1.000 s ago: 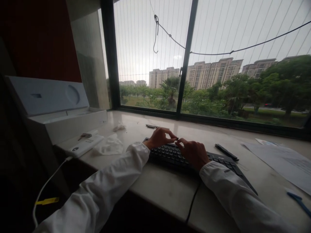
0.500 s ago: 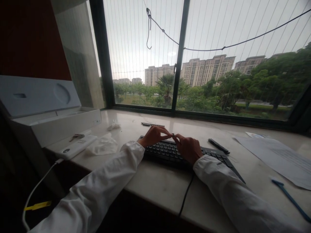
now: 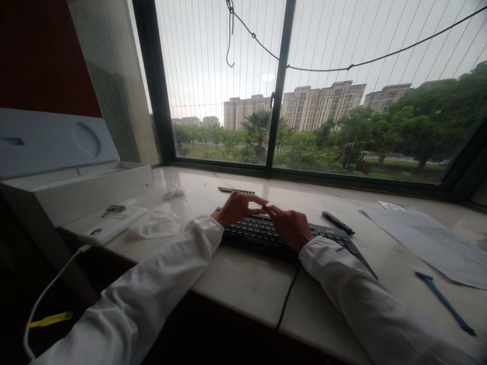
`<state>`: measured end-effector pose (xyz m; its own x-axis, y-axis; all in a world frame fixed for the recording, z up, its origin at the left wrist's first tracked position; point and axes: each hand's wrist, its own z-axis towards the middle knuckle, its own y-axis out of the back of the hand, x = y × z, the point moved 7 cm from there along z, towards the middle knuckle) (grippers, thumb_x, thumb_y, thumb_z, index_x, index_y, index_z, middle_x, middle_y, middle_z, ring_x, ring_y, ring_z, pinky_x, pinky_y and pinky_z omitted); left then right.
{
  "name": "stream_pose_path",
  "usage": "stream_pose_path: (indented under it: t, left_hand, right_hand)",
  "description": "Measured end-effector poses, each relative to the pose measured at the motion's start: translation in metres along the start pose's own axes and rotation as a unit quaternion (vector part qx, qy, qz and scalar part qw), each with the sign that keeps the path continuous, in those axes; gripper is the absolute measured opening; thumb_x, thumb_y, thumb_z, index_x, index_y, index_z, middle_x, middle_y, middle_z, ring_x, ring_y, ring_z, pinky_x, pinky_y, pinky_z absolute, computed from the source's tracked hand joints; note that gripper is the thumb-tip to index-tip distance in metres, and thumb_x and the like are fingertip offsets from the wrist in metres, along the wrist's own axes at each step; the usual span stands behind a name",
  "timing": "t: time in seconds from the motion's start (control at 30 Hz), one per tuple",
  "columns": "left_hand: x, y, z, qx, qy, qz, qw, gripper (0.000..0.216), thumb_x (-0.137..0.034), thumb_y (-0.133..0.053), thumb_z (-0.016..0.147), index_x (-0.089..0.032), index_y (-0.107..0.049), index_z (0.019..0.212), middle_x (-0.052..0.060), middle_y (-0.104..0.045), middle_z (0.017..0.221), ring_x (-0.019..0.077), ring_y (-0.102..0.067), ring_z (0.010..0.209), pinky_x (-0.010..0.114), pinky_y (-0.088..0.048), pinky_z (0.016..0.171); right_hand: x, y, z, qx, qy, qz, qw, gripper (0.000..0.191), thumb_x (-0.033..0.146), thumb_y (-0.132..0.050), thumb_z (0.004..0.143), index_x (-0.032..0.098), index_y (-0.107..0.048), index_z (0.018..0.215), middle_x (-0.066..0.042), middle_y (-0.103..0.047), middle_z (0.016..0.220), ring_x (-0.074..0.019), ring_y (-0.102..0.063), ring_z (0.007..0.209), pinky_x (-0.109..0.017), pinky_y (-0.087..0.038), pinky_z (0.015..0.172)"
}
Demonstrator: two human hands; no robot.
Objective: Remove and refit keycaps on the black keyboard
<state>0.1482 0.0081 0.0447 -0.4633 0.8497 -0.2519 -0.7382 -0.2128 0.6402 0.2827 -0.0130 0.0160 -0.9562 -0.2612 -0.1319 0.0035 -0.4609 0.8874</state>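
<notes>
Above the black keyboard (image 3: 258, 230), my two hands meet at their fingertips. A small black piece (image 3: 265, 208), too small to identify surely, is pinched there. My left hand (image 3: 236, 209) grips it from the left between thumb and forefinger. From the right, my right hand (image 3: 291, 227) has its fingertips closed on the same piece, its other fingers curled over the keys. Part of the keyboard is hidden under both hands. Its cable (image 3: 288, 299) runs off the front edge of the counter.
Behind my left hand lies a thin dark strip (image 3: 236, 190). A black bar (image 3: 338, 223), printed paper (image 3: 422, 238) and a blue tool (image 3: 445, 302) are on the right. On the left are crumpled plastic (image 3: 158, 222), a white power bank (image 3: 110, 225) with keys (image 3: 113, 210), and a white box (image 3: 95, 190).
The view has shifted slightly, so everything sits a little further left and higher. My left fingers have straightened somewhat over the black piece, and more of it shows. Both hands stay above the keyboard.
</notes>
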Motion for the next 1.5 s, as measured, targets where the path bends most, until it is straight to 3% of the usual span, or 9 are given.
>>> stream_pose_path:
  t: [0.27, 0.37, 0.43, 0.53, 0.6, 0.87, 1.03, 1.23, 1.5]
  left_hand:
    - [0.0, 0.009, 0.007, 0.07, 0.005, 0.011, 0.997, 0.035, -0.041, -0.065, 0.077, -0.024, -0.068, 0.107, 0.005, -0.069, 0.102, 0.0128, -0.063, 0.08, 0.022, -0.046, 0.073]
    - [0.017, 0.021, 0.007, 0.117, 0.051, -0.001, 0.992, 0.028, -0.038, -0.066, 0.076, -0.022, -0.072, 0.099, 0.005, -0.07, 0.099, 0.0133, -0.063, 0.08, 0.022, -0.046, 0.073]
    - [0.033, 0.024, 0.002, 0.18, 0.097, -0.025, 0.979, 0.027, -0.037, -0.07, 0.071, -0.022, -0.074, 0.093, 0.004, -0.071, 0.093, 0.0135, -0.063, 0.078, 0.021, -0.046, 0.07]
    - [0.052, 0.024, -0.009, 0.267, 0.172, -0.061, 0.946, 0.029, -0.036, -0.074, 0.064, -0.022, -0.075, 0.089, 0.002, -0.072, 0.081, 0.0112, -0.062, 0.063, 0.019, -0.044, 0.057]
    - [0.059, 0.022, -0.015, 0.293, 0.203, -0.075, 0.931, 0.029, -0.037, -0.075, 0.061, -0.023, -0.075, 0.087, 0.001, -0.071, 0.077, 0.0091, -0.058, 0.053, 0.018, -0.041, 0.049]
    - [0.066, 0.018, -0.02, 0.301, 0.211, -0.033, 0.929, 0.024, -0.035, -0.076, 0.061, -0.026, -0.076, 0.084, -0.002, -0.071, 0.069, 0.0079, -0.055, 0.054, 0.019, -0.041, 0.056]
    - [0.071, 0.016, -0.022, 0.295, 0.231, -0.043, 0.926, 0.025, -0.033, -0.077, 0.06, -0.025, -0.076, 0.083, 0.0, -0.072, 0.076, 0.0092, -0.057, 0.057, 0.02, -0.042, 0.059]
    - [0.074, 0.013, -0.023, 0.299, 0.245, -0.071, 0.919, 0.028, -0.034, -0.078, 0.056, -0.023, -0.076, 0.081, 0.002, -0.073, 0.081, 0.0145, -0.064, 0.075, 0.021, -0.044, 0.069]
    - [0.069, 0.012, -0.022, 0.311, 0.204, -0.069, 0.926, 0.025, -0.035, -0.076, 0.061, -0.023, -0.076, 0.083, 0.002, -0.073, 0.082, 0.0149, -0.066, 0.078, 0.02, -0.045, 0.073]
  right_hand:
    - [0.003, 0.003, -0.001, 0.021, -0.012, 0.004, 1.0, 0.044, 0.044, -0.019, 0.096, 0.033, -0.053, 0.123, -0.006, -0.07, 0.082, -0.0188, -0.065, 0.073, -0.026, -0.036, 0.063]
    - [0.004, 0.001, -0.001, 0.036, -0.018, 0.009, 0.999, 0.045, 0.044, -0.021, 0.095, 0.032, -0.055, 0.122, -0.006, -0.07, 0.084, -0.0196, -0.065, 0.076, -0.027, -0.037, 0.065]
    - [0.004, -0.001, -0.001, 0.036, -0.012, 0.013, 0.999, 0.045, 0.045, -0.021, 0.095, 0.032, -0.056, 0.121, -0.006, -0.07, 0.084, -0.0199, -0.065, 0.076, -0.027, -0.037, 0.065]
    - [0.004, -0.001, -0.001, 0.029, -0.005, 0.019, 0.999, 0.045, 0.045, -0.021, 0.095, 0.034, -0.058, 0.118, -0.006, -0.07, 0.083, -0.0204, -0.065, 0.074, -0.028, -0.037, 0.064]
    - [0.004, -0.001, -0.002, 0.029, -0.004, 0.021, 0.999, 0.044, 0.045, -0.022, 0.095, 0.034, -0.058, 0.117, -0.005, -0.07, 0.082, -0.0206, -0.065, 0.074, -0.028, -0.037, 0.064]
    - [0.005, 0.0, -0.003, 0.051, -0.014, 0.029, 0.998, 0.042, 0.042, -0.027, 0.094, 0.03, -0.059, 0.118, -0.007, -0.07, 0.086, -0.0202, -0.065, 0.078, -0.029, -0.038, 0.068]
    - [0.005, -0.001, -0.003, 0.049, -0.008, 0.031, 0.998, 0.038, 0.039, -0.03, 0.093, 0.031, -0.061, 0.115, -0.006, -0.07, 0.085, -0.0201, -0.065, 0.077, -0.028, -0.038, 0.067]
    - [0.004, -0.002, -0.002, 0.052, -0.006, 0.027, 0.998, 0.039, 0.04, -0.029, 0.093, 0.032, -0.061, 0.115, -0.006, -0.07, 0.086, -0.0208, -0.065, 0.078, -0.029, -0.038, 0.068]
    - [0.004, -0.001, -0.002, 0.04, -0.003, 0.027, 0.999, 0.038, 0.04, -0.03, 0.093, 0.033, -0.062, 0.112, -0.006, -0.07, 0.082, -0.021, -0.065, 0.075, -0.029, -0.038, 0.065]
